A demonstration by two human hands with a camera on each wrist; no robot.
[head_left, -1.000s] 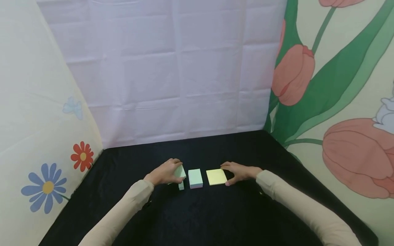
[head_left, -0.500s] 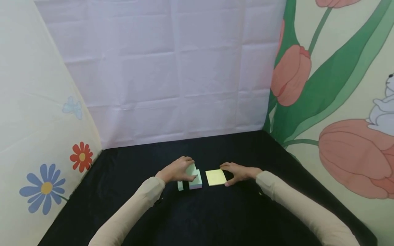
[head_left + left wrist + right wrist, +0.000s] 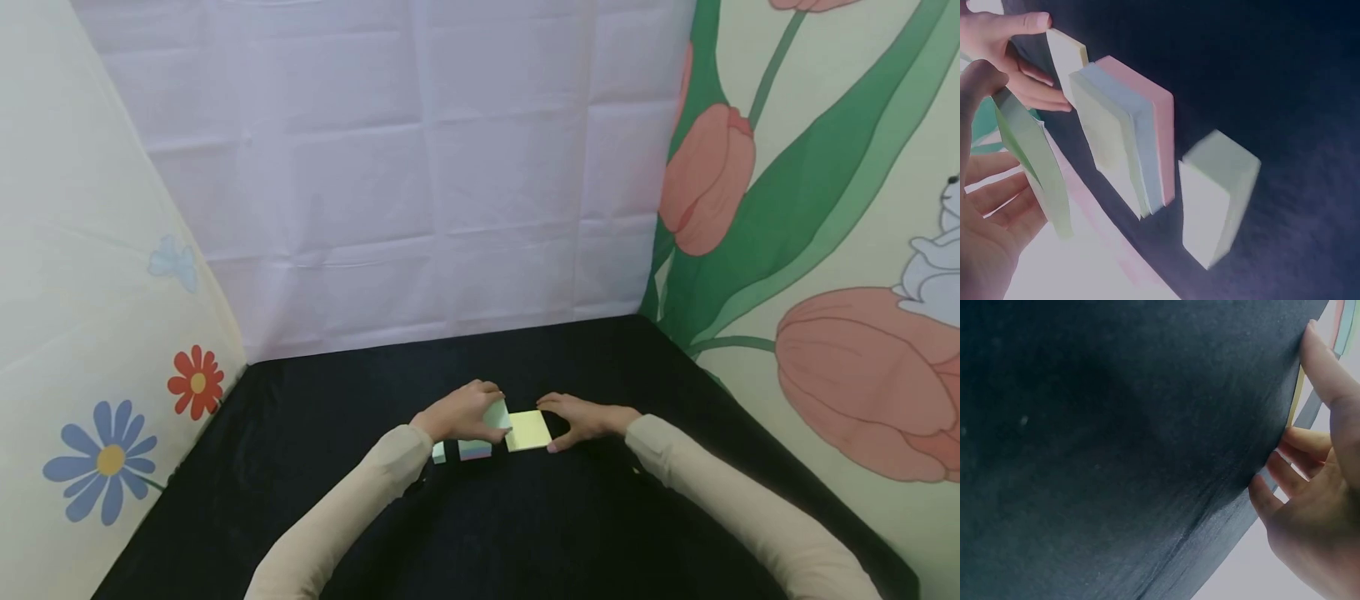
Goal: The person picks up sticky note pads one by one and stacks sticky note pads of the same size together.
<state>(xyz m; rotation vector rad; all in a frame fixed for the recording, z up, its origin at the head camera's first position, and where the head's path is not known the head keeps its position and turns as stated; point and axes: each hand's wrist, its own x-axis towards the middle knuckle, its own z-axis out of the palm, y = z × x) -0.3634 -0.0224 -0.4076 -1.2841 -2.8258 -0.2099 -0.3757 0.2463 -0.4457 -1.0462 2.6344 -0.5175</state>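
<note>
In the head view my left hand (image 3: pixel 461 414) holds a pale green sticky note pad (image 3: pixel 497 414) between thumb and fingers. The pad is raised above the table, beside the left edge of a flat yellow sticky note pad (image 3: pixel 528 431). At that yellow pad's right side is my right hand (image 3: pixel 581 417), its thumb at the near corner and fingertips at the far one. Partly hidden below my left hand, a thick sticky note stack (image 3: pixel 1110 137) shows green, blue and pink layers. Left of it stands a narrow pale green block (image 3: pixel 1213 194) of notes.
Black cloth covers the table (image 3: pixel 450 525). A white creased sheet (image 3: pixel 375 167) hangs behind. Printed flower panels (image 3: pixel 787 208) flank the table at both sides.
My left hand has carried the pale green pad rightward, from above the narrow block, past the layered stack, to the yellow pad. My right hand has stayed at the yellow pad.
</note>
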